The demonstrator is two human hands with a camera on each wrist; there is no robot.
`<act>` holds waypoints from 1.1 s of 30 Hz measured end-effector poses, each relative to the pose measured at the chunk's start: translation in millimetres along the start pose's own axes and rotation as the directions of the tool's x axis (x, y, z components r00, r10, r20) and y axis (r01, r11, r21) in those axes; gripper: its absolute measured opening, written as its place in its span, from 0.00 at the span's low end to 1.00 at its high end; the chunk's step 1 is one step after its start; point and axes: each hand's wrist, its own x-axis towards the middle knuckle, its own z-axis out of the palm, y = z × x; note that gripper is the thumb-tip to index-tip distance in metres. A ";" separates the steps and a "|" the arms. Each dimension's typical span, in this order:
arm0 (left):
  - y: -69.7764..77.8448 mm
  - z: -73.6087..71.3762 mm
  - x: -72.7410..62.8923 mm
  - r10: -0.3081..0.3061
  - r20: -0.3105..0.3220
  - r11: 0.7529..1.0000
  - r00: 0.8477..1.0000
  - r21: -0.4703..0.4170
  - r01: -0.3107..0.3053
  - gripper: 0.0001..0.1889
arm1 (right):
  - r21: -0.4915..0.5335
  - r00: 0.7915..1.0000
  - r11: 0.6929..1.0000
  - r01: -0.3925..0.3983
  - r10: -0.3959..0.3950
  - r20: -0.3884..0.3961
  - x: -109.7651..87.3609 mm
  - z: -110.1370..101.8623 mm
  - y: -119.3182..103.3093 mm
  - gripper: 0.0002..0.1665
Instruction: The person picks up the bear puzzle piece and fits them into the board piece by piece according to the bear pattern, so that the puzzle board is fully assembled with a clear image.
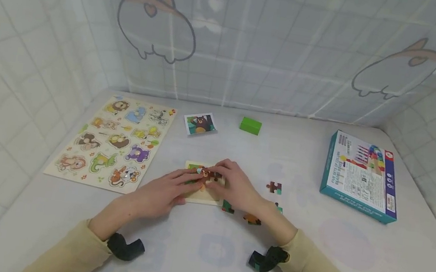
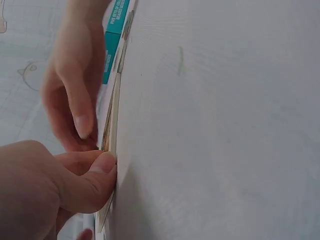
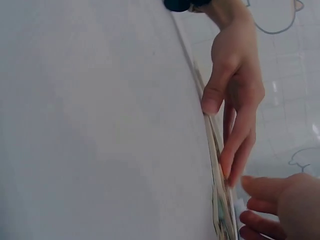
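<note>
A small wooden jigsaw board (image 1: 202, 197) lies in the middle of the table, with bear puzzle pieces (image 1: 205, 174) on it. My left hand (image 1: 161, 191) lies across its left side. The fingers rest on the pieces, and in the left wrist view the thumb (image 2: 103, 163) holds the board's near edge. From the right, my right hand (image 1: 237, 188) reaches over the board, thumb and forefinger around a dark brown piece (image 1: 215, 177), partly hidden by the fingers. Loose jigsaw pieces (image 1: 274, 187) lie to the right, some partly covered by the right forearm.
An animal puzzle board (image 1: 111, 145) lies at the left. Behind the hands are a bear picture card (image 1: 200, 124) and a green block (image 1: 250, 125). A teal-edged toy box (image 1: 361, 175) lies at the right. Tiled-pattern sheeting (image 1: 255, 44) rises behind the table.
</note>
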 end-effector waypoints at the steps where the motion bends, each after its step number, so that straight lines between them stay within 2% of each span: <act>1: -0.3 0.8 0.0 0.001 0.001 1.000 1.000 -0.009 -0.001 0.29 | 0.006 1.000 1.000 -0.010 0.009 0.005 -2.1 -4.4 -0.7 0.23; 6: 0.3 3.7 -1.8 -0.052 0.014 0.996 0.999 -0.069 0.053 0.30 | 0.017 0.997 0.997 -0.078 0.078 -0.003 -19.6 -26.9 1.9 0.22; 11: 3.6 3.2 -1.5 -0.096 0.025 0.992 0.995 -0.080 0.098 0.30 | 0.054 0.990 0.991 -0.124 0.127 -0.054 -42.4 -49.0 18.0 0.23; 17: 7.8 -0.3 0.4 -0.077 0.019 0.995 0.997 -0.069 0.078 0.30 | 0.063 0.976 0.978 -0.201 0.206 -0.075 -69.6 -73.5 42.8 0.24; 25: 10.2 -1.3 1.3 -0.060 0.019 0.996 0.998 -0.068 0.061 0.30 | 0.009 0.957 0.962 -0.271 0.271 -0.103 -94.8 -95.6 68.3 0.20; 33: 10.5 1.3 1.1 -0.060 0.003 0.994 0.998 -0.089 0.060 0.30 | -0.009 0.963 0.966 -0.258 0.256 -0.089 -106.4 -100.5 81.2 0.20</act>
